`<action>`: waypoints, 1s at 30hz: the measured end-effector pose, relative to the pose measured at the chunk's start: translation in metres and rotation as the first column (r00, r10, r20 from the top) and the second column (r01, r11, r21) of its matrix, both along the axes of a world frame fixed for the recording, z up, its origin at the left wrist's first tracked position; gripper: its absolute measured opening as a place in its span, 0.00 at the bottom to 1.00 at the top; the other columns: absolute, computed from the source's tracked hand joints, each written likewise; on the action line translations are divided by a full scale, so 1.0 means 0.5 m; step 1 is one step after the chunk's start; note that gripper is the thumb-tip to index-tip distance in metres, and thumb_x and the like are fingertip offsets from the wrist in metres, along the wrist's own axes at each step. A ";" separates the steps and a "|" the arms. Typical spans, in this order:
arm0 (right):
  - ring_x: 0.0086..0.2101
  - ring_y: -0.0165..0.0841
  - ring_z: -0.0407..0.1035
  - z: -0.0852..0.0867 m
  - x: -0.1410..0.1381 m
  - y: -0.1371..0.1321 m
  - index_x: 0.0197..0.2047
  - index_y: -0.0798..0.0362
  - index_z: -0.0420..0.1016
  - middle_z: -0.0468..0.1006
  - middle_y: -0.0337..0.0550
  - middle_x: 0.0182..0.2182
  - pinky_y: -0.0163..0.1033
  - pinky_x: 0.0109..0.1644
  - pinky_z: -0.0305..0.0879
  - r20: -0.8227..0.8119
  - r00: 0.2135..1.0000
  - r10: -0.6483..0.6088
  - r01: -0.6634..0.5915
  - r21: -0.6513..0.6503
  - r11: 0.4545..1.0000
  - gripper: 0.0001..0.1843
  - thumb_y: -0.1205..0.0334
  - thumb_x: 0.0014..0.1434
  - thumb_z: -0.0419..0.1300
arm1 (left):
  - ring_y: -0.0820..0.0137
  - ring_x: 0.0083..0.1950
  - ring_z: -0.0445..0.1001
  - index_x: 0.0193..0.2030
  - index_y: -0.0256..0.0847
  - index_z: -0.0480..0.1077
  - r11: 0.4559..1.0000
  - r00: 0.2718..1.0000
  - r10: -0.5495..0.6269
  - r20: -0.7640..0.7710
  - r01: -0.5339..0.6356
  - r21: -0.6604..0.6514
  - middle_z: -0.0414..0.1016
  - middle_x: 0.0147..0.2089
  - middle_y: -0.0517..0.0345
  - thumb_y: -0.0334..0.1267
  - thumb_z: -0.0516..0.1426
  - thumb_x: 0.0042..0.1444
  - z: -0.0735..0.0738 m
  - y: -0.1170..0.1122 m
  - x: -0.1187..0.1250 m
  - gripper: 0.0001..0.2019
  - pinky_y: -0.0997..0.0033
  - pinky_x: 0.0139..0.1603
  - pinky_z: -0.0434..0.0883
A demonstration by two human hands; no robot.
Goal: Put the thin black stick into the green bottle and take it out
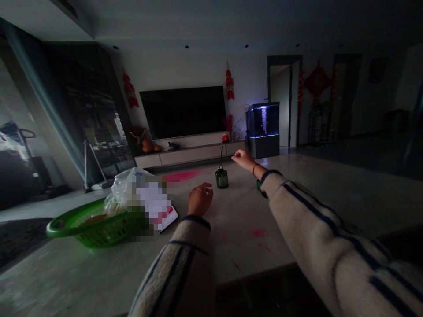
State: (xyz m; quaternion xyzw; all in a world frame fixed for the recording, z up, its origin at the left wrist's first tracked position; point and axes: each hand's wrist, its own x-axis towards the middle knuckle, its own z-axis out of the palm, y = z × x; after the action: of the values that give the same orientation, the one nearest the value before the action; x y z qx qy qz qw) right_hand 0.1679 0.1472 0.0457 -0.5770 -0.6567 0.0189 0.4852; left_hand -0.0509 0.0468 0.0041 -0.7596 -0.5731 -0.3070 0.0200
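Observation:
A small dark green glass bottle [222, 178] with a label stands upright on the table. One thin dark stick [221, 156] rises from its neck, like a reed in a diffuser. My left hand [200, 199] hovers just left of the bottle, apart from it, its fingers loosely bent and holding nothing. To the right and higher up, my right hand [244, 159] has thumb and fingers pinched together; whatever may be between them is too small or dark to see. Behind my right cuff, part of another green object [259, 185] shows, mostly hidden.
On the left of the table [244, 259] sits a green plastic basket [99, 233] with a clear plastic bag [124, 189] in it. Beside the basket lies a flat white-and-red item [169, 219], partly blurred out. A TV [183, 113] and lit aquarium [263, 121] are beyond.

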 end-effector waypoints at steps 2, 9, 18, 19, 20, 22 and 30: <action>0.29 0.28 0.66 0.001 0.008 -0.016 0.31 0.56 0.68 0.73 0.41 0.28 0.31 0.32 0.59 0.050 0.999 0.003 -0.004 0.016 1.000 0.07 0.61 0.50 0.54 | 0.69 0.40 0.71 0.46 0.40 0.68 1.000 1.000 0.007 -0.001 -0.007 -0.005 0.76 0.38 0.55 0.36 0.50 0.53 0.000 0.000 -0.001 0.14 0.73 0.40 0.64; 0.30 0.33 0.68 -0.046 0.003 -0.083 0.52 0.54 0.62 0.76 0.46 0.30 0.35 0.36 0.58 0.532 0.846 -0.034 0.016 0.038 0.999 0.20 0.67 0.56 0.46 | 0.68 0.42 0.71 0.54 0.44 0.61 0.997 0.983 0.061 -0.174 -0.051 0.063 0.75 0.39 0.53 0.32 0.46 0.55 0.004 -0.005 -0.006 0.19 0.71 0.42 0.63; 0.36 0.38 0.71 -0.116 -0.038 -0.115 0.64 0.46 0.33 0.76 0.53 0.36 0.43 0.41 0.60 0.842 0.537 0.050 0.079 -0.109 0.991 0.35 0.74 0.57 0.43 | 0.64 0.39 0.73 0.65 0.43 0.31 0.994 0.746 0.094 -0.659 -0.035 0.103 0.74 0.35 0.47 0.22 0.45 0.51 0.006 -0.014 0.002 0.37 0.65 0.42 0.63; 0.36 0.38 0.71 -0.118 -0.038 -0.115 0.64 0.47 0.33 0.76 0.54 0.36 0.43 0.41 0.60 0.843 0.535 0.049 0.083 -0.110 0.990 0.35 0.74 0.57 0.43 | 0.63 0.38 0.73 0.65 0.43 0.31 0.994 0.731 0.104 -0.674 -0.046 0.104 0.74 0.35 0.47 0.23 0.45 0.51 0.005 -0.014 0.001 0.37 0.65 0.42 0.63; 0.36 0.38 0.71 -0.119 -0.037 -0.116 0.64 0.47 0.33 0.76 0.54 0.37 0.42 0.40 0.60 0.840 0.540 0.048 0.083 -0.110 0.990 0.35 0.73 0.57 0.43 | 0.63 0.38 0.73 0.65 0.43 0.30 0.993 0.722 0.113 -0.683 -0.057 0.104 0.74 0.36 0.47 0.23 0.45 0.51 0.003 -0.014 0.001 0.37 0.64 0.41 0.63; 0.37 0.37 0.71 -0.113 -0.033 -0.115 0.64 0.47 0.33 0.75 0.53 0.38 0.42 0.41 0.60 0.821 0.569 0.049 0.061 -0.101 0.993 0.34 0.72 0.58 0.43 | 0.63 0.38 0.73 0.65 0.43 0.29 0.992 0.724 0.119 -0.679 -0.067 0.103 0.74 0.37 0.46 0.23 0.45 0.51 0.001 -0.013 -0.001 0.38 0.65 0.41 0.63; 0.48 0.38 0.65 -0.043 -0.053 -0.026 0.56 0.56 0.61 0.70 0.52 0.48 0.38 0.50 0.59 0.347 0.933 0.099 -0.068 -0.100 0.993 0.28 0.55 0.54 0.54 | 0.60 0.45 0.69 0.65 0.41 0.37 0.993 0.809 0.111 -0.578 -0.072 0.089 0.70 0.46 0.44 0.31 0.48 0.53 -0.011 -0.011 -0.007 0.34 0.61 0.46 0.61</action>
State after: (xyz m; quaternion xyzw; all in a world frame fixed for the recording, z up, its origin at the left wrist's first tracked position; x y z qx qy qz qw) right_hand 0.1416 0.1343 0.0242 -0.5631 -0.7552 -0.0357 0.3335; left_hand -0.0542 0.0415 -0.0016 -0.7876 -0.5654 -0.0768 0.2326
